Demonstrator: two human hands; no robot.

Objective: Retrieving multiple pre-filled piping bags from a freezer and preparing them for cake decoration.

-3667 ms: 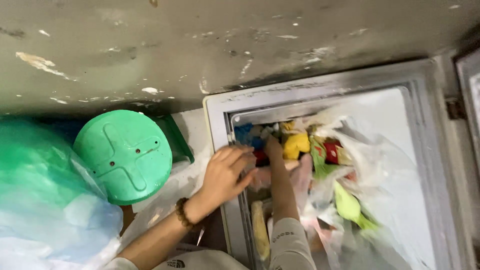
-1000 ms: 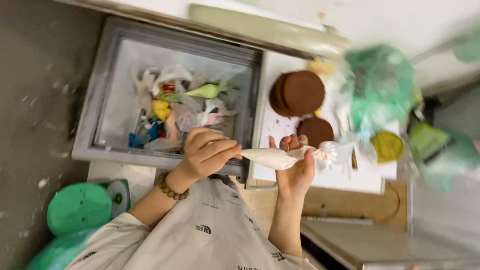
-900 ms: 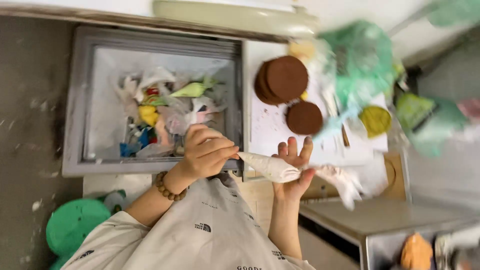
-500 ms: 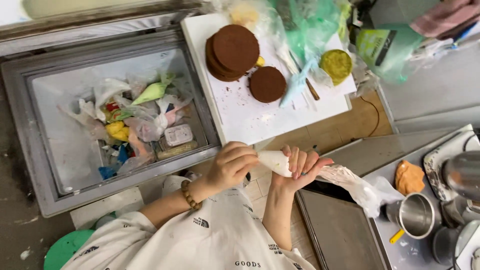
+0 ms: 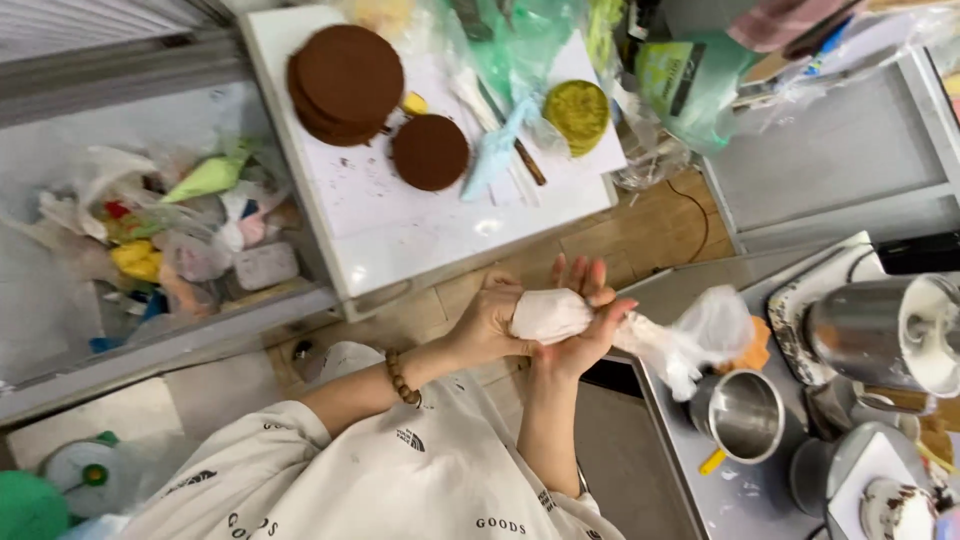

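We hold the white piping bag (image 5: 552,314) betw. both hands: left hand (image 5: 487,325) clamped on it, right hand (image 5: 585,325) flat under it, near the bench (image 5: 400,235) w/ brown cake rounds (image 5: 345,80). Step looks like kneading; next needs gentle even pressure.

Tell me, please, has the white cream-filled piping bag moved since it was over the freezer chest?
Yes: the white piping bag is now right of the freezer chest, below the white board.

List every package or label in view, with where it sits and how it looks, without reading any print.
Green pouch: upper right, beyond the white board; a dark label panel on its front.
Filled bags: in the open chest, left; green, yellow and pink, crumpled.
White piping bag: between left hand and right hand; clear plastic tail trailing right.
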